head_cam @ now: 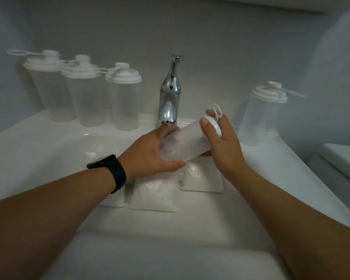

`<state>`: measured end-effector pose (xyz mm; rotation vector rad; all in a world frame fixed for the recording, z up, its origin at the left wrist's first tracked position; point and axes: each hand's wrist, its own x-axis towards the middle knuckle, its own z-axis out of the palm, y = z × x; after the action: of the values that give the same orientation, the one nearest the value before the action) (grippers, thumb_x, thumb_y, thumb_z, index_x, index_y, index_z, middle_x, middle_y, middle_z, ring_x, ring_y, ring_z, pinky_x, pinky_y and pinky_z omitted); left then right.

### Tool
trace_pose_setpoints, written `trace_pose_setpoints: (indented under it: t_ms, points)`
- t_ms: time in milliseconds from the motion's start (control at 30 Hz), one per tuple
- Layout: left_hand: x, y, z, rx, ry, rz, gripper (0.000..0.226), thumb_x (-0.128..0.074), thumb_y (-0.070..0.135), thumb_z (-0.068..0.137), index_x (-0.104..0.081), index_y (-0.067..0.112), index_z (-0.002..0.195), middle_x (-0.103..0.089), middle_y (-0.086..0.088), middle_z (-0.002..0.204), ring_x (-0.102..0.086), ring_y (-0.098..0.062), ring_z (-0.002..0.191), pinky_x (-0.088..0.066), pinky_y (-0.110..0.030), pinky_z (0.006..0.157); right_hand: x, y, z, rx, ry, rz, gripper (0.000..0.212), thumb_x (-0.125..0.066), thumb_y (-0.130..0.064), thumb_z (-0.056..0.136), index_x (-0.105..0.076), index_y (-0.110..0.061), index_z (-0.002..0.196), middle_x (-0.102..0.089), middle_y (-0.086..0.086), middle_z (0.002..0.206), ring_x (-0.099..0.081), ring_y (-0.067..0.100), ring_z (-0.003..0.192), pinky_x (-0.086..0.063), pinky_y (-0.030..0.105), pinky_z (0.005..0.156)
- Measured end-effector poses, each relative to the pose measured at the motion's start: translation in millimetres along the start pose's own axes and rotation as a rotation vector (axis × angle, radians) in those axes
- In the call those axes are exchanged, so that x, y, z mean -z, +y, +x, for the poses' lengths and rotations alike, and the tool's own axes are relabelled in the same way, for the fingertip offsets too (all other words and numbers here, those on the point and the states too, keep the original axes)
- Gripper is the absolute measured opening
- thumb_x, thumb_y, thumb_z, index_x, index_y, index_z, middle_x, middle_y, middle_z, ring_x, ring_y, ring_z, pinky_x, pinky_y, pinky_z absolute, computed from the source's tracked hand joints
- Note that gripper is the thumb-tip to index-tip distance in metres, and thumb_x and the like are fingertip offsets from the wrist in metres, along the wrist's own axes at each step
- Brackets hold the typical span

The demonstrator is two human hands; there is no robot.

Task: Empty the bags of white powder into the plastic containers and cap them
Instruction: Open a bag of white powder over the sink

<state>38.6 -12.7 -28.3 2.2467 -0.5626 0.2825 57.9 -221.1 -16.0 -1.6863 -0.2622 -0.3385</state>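
A clear plastic container [183, 143] lies tilted on its side above the sink, its white lid [212, 124] pointing up and to the right. My left hand [150, 154] grips its base end, a black watch on the wrist. My right hand [220, 142] grips the lid end, fingers curled round the lid, whose loop tab [217, 110] sticks up. Below the hands, bags of white powder [156, 196] [202, 178] lie in the white sink basin [89, 158]. A third bag [114, 199] is partly hidden under my left forearm.
Three capped clear containers [49, 87] [85, 93] [125, 98] stand in a row on the sink's back left ledge. Another capped container [263, 116] stands at the back right. A chrome tap [169, 96] rises at the back middle. A white fixture [343, 162] sits at right.
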Motion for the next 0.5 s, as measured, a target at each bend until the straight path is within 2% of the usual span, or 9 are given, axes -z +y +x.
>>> trace_pose_setpoints:
  t_ms: [100, 233, 367, 500]
  points:
    - [0.5, 0.5, -0.6, 0.012, 0.004, -0.004, 0.072, -0.089, 0.044, 0.074, -0.043, 0.045, 0.131, -0.054, 0.03, 0.119, -0.049, 0.024, 0.105, -0.039, 0.003, 0.079, 0.9, -1.8, 0.0, -0.008, -0.008, -0.014, 0.031, -0.061, -0.045, 0.099, -0.058, -0.035, 0.129, -0.057, -0.004, 0.126, -0.063, 0.008, 0.106, -0.061, 0.028, 0.065]
    - [1.3, -2.6, 1.4, 0.026, -0.005, -0.027, 0.077, -0.089, 0.048, 0.072, -0.045, 0.044, 0.135, -0.058, 0.025, 0.123, -0.056, 0.013, 0.11, -0.043, -0.002, 0.081, 3.2, -4.9, 1.0, -0.031, -0.068, -0.035, 0.034, -0.062, -0.051, 0.095, -0.057, -0.036, 0.125, -0.059, -0.005, 0.121, -0.066, 0.004, 0.095, -0.062, 0.031, 0.063]
    - [4.1, -1.7, 2.3, 0.047, 0.0, -0.071, 0.082, -0.088, 0.052, 0.069, -0.047, 0.042, 0.139, -0.058, 0.027, 0.124, -0.054, 0.018, 0.111, -0.043, 0.0, 0.083, 3.8, -8.0, 0.2, -0.036, -0.124, -0.058, 0.039, -0.065, -0.048, 0.093, -0.053, -0.038, 0.128, -0.058, -0.006, 0.122, -0.067, 0.01, 0.099, -0.061, 0.031, 0.061]
    - [6.4, 3.7, 0.3, 0.078, -0.011, -0.037, 0.08, -0.089, 0.053, 0.068, -0.047, 0.043, 0.136, -0.06, 0.025, 0.12, -0.058, 0.015, 0.107, -0.044, 0.0, 0.081, 4.5, -9.0, 0.4, -0.042, -0.096, -0.147, 0.032, -0.06, -0.055, 0.095, -0.057, -0.034, 0.118, -0.063, -0.003, 0.112, -0.068, 0.014, 0.096, -0.06, 0.03, 0.056]
